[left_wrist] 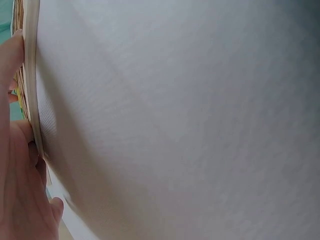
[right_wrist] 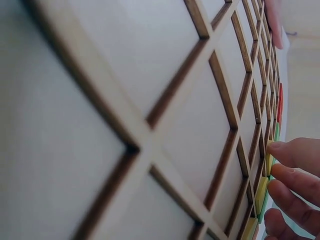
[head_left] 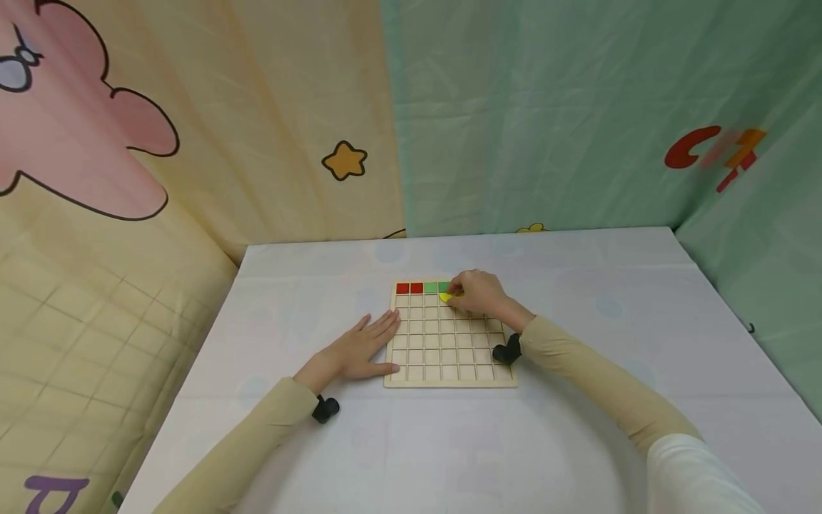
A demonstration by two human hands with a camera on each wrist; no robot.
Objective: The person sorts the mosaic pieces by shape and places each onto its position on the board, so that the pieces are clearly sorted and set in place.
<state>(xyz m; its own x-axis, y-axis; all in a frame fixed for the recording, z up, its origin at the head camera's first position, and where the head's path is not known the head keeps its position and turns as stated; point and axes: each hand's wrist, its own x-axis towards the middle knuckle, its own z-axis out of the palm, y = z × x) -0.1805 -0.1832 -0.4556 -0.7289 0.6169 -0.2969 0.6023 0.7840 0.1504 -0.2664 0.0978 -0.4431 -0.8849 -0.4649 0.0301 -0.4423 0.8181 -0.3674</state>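
Observation:
A wooden grid board (head_left: 449, 383) lies flat on the table. Two red tiles (head_left: 409, 288) and green tiles (head_left: 431, 288) fill the left part of its far row. My right hand (head_left: 480, 293) reaches over the far side and pinches a yellow tile (head_left: 445, 297) beside the green ones; it looks tilted. In the right wrist view the fingertips (right_wrist: 278, 146) touch this tile, and another yellow tile (right_wrist: 261, 194) shows below it. The right hand hides part of the far rows. My left hand (head_left: 362, 348) rests with spread fingers against the board's left edge.
The white-covered table (head_left: 591, 307) extends around the board. A yellow and green printed curtain (head_left: 488, 121) hangs behind the table and along its sides. Black wrist cameras (head_left: 326, 410) sit on both wrists, the right one (head_left: 507, 350) over the board's right edge.

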